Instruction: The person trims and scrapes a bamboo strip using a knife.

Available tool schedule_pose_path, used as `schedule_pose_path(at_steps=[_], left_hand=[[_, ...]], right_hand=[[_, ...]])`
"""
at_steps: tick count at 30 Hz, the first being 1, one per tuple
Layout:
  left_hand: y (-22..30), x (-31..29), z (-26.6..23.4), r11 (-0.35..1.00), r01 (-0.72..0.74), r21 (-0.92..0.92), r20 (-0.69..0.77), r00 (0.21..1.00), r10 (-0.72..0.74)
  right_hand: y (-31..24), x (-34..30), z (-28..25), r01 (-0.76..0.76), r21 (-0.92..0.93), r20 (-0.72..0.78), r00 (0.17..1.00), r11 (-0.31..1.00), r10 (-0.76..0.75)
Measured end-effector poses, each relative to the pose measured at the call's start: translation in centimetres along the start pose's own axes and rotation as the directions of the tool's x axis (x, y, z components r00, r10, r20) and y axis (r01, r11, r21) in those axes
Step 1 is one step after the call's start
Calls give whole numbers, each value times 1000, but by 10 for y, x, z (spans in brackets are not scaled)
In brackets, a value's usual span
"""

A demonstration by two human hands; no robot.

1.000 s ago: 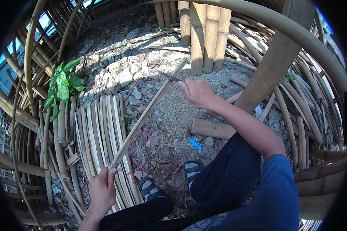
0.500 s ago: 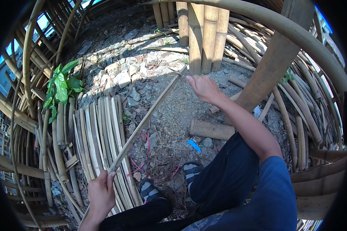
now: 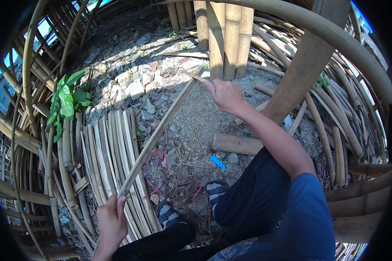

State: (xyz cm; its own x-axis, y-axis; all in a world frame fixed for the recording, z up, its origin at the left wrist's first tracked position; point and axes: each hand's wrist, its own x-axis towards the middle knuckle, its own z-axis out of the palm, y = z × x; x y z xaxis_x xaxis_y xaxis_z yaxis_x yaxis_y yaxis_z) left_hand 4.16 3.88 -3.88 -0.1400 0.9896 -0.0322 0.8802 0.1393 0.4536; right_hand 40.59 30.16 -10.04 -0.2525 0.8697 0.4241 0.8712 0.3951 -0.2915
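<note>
A long split bamboo strip [image 3: 159, 132] slants up and away from my left hand [image 3: 112, 221], whose fingers are closed around its near end. Farther out on the right, my right hand [image 3: 226, 95] is closed around what looks like a knife [image 3: 197, 78]. Its thin, pointed blade lies across the strip close to the far end, and the handle is hidden in my fist. Beneath the strip, on the left, several split bamboo strips [image 3: 113, 161] lie side by side on the ground.
A short bamboo piece [image 3: 237, 144], a blue scrap [image 3: 217, 162] and pink string [image 3: 165, 167] lie on the dirt. Thick upright bamboo poles [image 3: 232, 41] and a leaning post [image 3: 307, 65] stand ahead. A leafy plant [image 3: 66, 102] grows at left; bamboo piles [image 3: 350, 117] fill the right.
The blade has turned slightly and now catches the light where it crosses the strip. Both hands and the strip appear slightly farther left, as does most of the scene.
</note>
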Motion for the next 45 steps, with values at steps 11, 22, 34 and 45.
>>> schedule_pose_path(at_steps=[11,22,34,45], left_hand=[[3,1,1,1000,8,9,13,1000,-8],[-11,-1,-1,1000,17,15,-13,1000,-17],[-13,-2,0,1000,8,27,-9,1000,-8],[-12,0,2,998,-21,60,-28,999,23]], right_hand=[[-20,-6,19,2,-2,-23,1000,1000,-2],[-39,-16,19,40,-30,67,997,999,-38],[2,8,0,-18,-120,86,996,993,28],[-23,-6,23,34,-24,-3,999,999,-34]])
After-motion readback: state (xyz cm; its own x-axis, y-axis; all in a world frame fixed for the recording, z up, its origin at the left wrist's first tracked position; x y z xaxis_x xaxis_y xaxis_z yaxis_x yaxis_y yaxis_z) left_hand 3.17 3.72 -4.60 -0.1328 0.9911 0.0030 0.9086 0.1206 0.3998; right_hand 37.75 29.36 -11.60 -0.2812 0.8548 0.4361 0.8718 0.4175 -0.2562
